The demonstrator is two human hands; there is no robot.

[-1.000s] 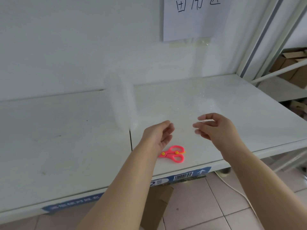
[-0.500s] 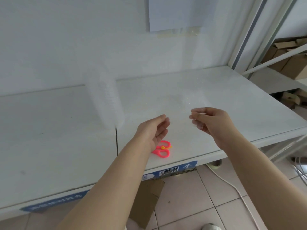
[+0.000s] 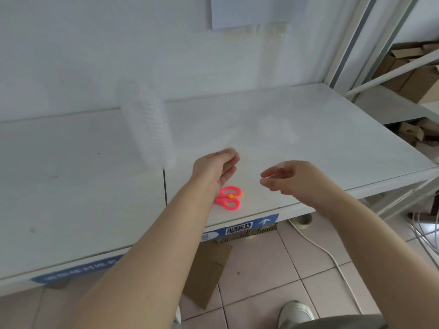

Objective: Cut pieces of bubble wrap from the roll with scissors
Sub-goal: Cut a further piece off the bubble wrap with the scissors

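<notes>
This looks like a storeroom or packing area: a long white metal shelf (image 3: 332, 138) on grey steel uprights (image 3: 356, 39) serves as the work surface, and its front edge carries a blue barcode label (image 3: 238, 227). The neighbouring rack holds brown cardboard boxes (image 3: 420, 84), flattened cardboard (image 3: 206, 274) leans under the shelf, and a roll of tape (image 3: 303, 220) and a loose white cable (image 3: 332, 257) lie on the tiled floor (image 3: 273, 293). A roll of bubble wrap (image 3: 149, 129) stands on the shelf, and a paper sheet (image 3: 247, 10) hangs on the plain white wall behind.
</notes>
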